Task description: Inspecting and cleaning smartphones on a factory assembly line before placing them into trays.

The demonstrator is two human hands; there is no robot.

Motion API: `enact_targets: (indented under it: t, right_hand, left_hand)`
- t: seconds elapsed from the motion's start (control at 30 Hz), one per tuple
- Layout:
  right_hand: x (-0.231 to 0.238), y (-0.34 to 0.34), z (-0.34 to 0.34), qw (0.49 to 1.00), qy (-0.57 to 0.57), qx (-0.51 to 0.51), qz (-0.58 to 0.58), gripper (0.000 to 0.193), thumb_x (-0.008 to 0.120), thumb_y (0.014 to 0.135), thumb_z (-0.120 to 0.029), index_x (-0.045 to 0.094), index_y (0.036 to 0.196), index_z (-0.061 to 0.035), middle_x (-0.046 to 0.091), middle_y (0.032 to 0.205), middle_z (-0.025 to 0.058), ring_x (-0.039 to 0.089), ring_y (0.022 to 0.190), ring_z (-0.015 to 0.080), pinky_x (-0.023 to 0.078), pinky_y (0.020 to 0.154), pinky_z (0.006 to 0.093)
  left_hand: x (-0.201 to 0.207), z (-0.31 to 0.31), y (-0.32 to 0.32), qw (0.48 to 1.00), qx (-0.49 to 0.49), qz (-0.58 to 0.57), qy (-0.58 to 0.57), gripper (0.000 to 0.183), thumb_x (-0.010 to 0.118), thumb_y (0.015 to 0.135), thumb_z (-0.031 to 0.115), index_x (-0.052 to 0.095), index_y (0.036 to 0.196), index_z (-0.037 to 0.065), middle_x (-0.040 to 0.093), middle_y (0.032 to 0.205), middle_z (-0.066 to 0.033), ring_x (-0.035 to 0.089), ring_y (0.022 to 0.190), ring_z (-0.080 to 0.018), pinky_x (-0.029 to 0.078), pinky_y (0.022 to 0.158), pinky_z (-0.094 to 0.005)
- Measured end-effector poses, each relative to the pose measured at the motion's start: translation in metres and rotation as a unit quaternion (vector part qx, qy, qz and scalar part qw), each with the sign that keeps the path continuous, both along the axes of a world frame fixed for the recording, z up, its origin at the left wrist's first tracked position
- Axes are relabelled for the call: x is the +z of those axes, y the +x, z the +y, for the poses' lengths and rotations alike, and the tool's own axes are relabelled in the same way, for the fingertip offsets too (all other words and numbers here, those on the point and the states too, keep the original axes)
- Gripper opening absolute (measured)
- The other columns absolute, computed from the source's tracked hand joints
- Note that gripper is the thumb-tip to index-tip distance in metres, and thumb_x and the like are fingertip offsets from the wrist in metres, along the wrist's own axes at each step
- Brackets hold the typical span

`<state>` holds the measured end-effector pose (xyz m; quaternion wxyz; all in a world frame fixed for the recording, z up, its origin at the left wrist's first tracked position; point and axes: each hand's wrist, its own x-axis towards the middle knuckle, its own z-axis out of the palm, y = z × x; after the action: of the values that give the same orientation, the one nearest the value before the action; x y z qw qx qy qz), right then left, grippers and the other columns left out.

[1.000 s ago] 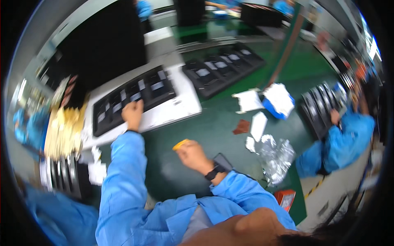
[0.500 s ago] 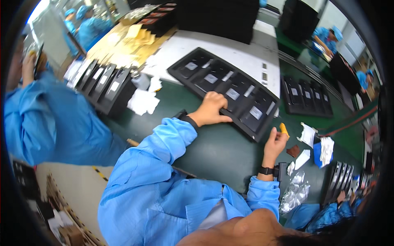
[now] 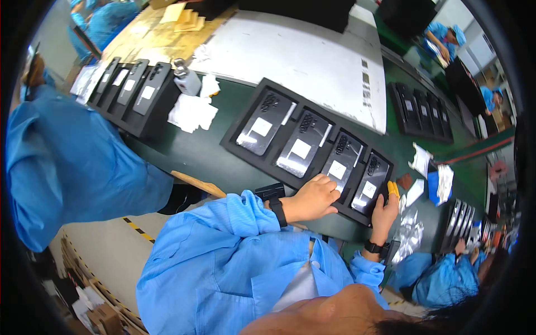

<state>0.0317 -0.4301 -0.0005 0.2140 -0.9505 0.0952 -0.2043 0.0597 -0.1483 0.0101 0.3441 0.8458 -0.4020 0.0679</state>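
Far left, we note a co-worker in blue (image 3: 78,162) standing beside the green table (image 3: 195,156). Next, a dark holder (image 3: 162,99) carries several phones; just beside it are a pale bottle (image 3: 190,84) and crumpled white sheets (image 3: 191,113). Centre: a black tray (image 3: 247,113) lies at a slant on the table in front of us, with four dark phones (image 3: 302,144) in its slots, camera ends away from us, a pale label on each. Left hand (image 3: 312,200): at the tray's near edge, fingertips over the lower end of the third phone, fingers together; we cannot tell whether it grips. Right hand (image 3: 385,215): at the tray's right end, thumb near the fourth phone, yellow covers (image 3: 393,188) on its fingertips, thumb-to-finger gap narrow; we cannot tell whether it clasps the rim. Further right: clear crumpled plastic (image 3: 410,233), then a blue box (image 3: 433,188) with white cloth
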Motion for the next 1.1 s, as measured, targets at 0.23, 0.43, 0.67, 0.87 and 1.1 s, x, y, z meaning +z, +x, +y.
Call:
enact_targets:
  t: [0.23,0.43,0.67,0.87,1.1]
  right_hand:
    - [0.023,-0.034,0.011,1.000,-0.017,-0.003,-0.006,0.026,0.060,0.086,-0.004,0.062,0.110,0.0078,0.063,0.106,0.0279,0.058,0.102,0.0462,0.046,0.091,0.0495]
    - [0.015,-0.049,0.013,0.998,-0.047,-0.026,0.016,0.032,0.059,0.087,-0.003,0.060,0.118,0.0066,0.061,0.116,0.0276,0.058,0.106,0.0455,0.046,0.094,0.0482]
    - [0.031,-0.046,0.031,0.997,-0.055,-0.037,0.045,0.033,0.063,0.087,-0.008,0.061,0.116,0.0062,0.059,0.117,0.0285,0.049,0.116,0.0477,0.042,0.099,0.0524]
    - [0.020,-0.038,0.076,0.996,-0.072,0.043,-0.009,0.057,0.072,0.084,-0.017,0.052,0.130,0.0111,0.054,0.121,0.0340,0.041,0.126,0.0524,0.033,0.108,0.0567]
    - [0.025,-0.033,0.076,0.992,-0.101,0.038,0.069,0.053,0.070,0.083,-0.016,0.053,0.123,0.0134,0.055,0.125,0.0367,0.038,0.132,0.0530,0.028,0.113,0.0587]
  left_hand:
    - [0.005,0.004,-0.039,0.997,-0.054,0.042,-0.021,0.026,0.074,0.080,0.019,0.067,0.100,0.005,0.057,0.096,-0.0101,0.055,0.095,-0.0314,0.048,0.088,-0.0391]
    - [0.014,0.017,-0.050,0.995,-0.062,0.069,-0.024,0.024,0.073,0.083,0.019,0.069,0.101,0.004,0.064,0.099,-0.0098,0.060,0.096,-0.0291,0.052,0.084,-0.0371]
    - [0.054,0.015,-0.029,0.978,-0.047,0.200,0.019,0.021,0.071,0.085,0.015,0.069,0.102,0.002,0.068,0.100,-0.0114,0.063,0.097,-0.0339,0.053,0.083,-0.0413]
    - [0.038,-0.032,-0.002,0.991,0.126,0.036,0.022,0.057,0.074,0.083,0.023,0.055,0.130,-0.003,0.054,0.131,-0.0286,0.053,0.118,-0.0470,0.048,0.098,-0.0472]
    - [0.027,-0.063,-0.004,0.960,0.176,0.031,0.214,0.082,0.073,0.078,0.024,0.038,0.146,-0.004,0.034,0.147,-0.0393,0.042,0.124,-0.0635,0.047,0.098,-0.0598]
